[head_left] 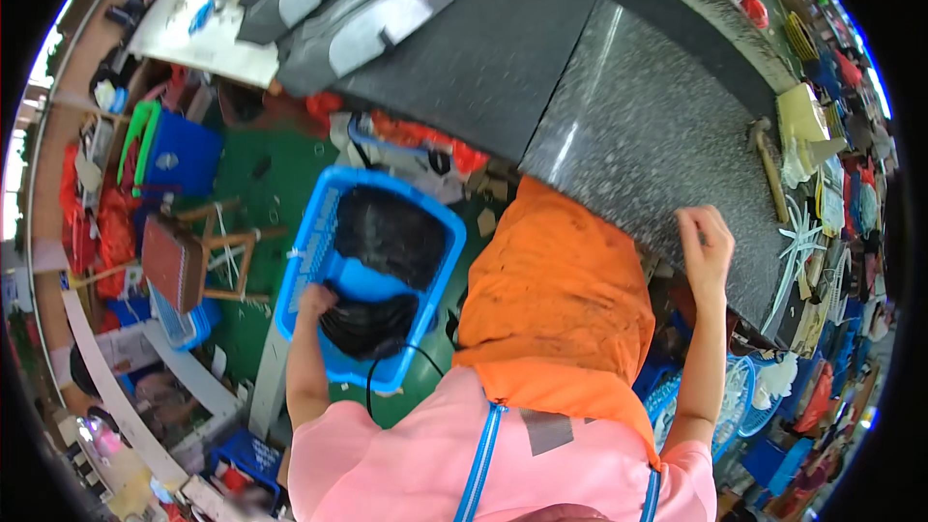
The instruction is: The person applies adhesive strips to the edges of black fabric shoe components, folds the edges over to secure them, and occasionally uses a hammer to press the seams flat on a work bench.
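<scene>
My left hand reaches down to the left side of a blue plastic basket. Its fingers curl at the edge of a stack of thin black pieces, and the fingertips are partly hidden. A second batch of dark, flat pieces lies in the far half of the basket. Above the near edge of the speckled dark worktop, my right hand is loosely closed, with nothing visible in it. An orange apron covers my lap.
Grey stacked pieces with pale patches lie on the worktop's far left. A hammer and white strips are along its right edge. A wooden stool and a blue bin stand left on the green floor.
</scene>
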{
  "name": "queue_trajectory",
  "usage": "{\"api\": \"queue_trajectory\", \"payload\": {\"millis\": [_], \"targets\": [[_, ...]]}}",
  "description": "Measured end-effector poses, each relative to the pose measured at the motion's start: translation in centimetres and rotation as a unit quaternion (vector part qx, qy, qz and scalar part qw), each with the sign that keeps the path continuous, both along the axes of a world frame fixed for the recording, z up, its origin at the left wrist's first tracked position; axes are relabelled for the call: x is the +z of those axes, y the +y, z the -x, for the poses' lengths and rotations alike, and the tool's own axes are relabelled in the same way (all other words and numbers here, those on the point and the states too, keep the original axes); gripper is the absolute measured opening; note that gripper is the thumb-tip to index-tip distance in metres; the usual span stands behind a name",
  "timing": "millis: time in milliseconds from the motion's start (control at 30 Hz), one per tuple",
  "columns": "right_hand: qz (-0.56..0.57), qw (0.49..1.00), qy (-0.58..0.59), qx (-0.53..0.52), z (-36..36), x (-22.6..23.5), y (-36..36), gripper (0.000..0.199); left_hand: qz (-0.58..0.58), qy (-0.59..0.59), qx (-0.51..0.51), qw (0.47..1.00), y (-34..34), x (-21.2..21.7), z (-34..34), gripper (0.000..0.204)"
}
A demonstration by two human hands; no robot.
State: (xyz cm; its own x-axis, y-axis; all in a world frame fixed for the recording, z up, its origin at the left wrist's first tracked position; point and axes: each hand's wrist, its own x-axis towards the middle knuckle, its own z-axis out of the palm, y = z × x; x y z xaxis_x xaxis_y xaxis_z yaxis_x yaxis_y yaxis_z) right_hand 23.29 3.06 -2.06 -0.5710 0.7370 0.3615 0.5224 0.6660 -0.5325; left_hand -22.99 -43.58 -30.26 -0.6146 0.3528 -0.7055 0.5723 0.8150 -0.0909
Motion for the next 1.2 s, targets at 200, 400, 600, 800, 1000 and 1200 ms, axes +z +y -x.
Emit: {"api": "queue_trajectory", "payload": {"millis": [200,400,600,800,1000,1200], "targets": [[-0.192,0.914,-0.183,-0.305,-14.1,-2.0,9.4,0.046,-0.659,0.338,-0.119,0.661,25.6,23.3,3.3,0.023],[-0.111,0.905,-0.237,-0.336,-16.7,-3.4,13.7,0.055,-0.538,0.464,-0.255,0.656,43.6,28.9,3.5,0.032],[-0.125,0.933,-0.229,-0.249,-13.8,-1.1,16.0,0.054,-0.531,0.379,-0.242,0.718,45.3,28.4,4.2,0.02],[-0.126,0.928,-0.277,-0.217,-11.9,-0.5,18.7,0.029,-0.487,0.034,-0.122,0.864,42.5,31.4,5.3,0.023],[0.062,0.963,-0.118,-0.234,-8.9,-0.1,16.4,0.026,-0.454,-0.266,-0.133,0.84,38.0,35.3,-1.1,0.012],[0.373,0.914,0.13,-0.095,-1.6,2.9,8.7,0.031,-0.435,0.031,-0.39,0.811,39.4,37.6,-12.4,0.018]]}}
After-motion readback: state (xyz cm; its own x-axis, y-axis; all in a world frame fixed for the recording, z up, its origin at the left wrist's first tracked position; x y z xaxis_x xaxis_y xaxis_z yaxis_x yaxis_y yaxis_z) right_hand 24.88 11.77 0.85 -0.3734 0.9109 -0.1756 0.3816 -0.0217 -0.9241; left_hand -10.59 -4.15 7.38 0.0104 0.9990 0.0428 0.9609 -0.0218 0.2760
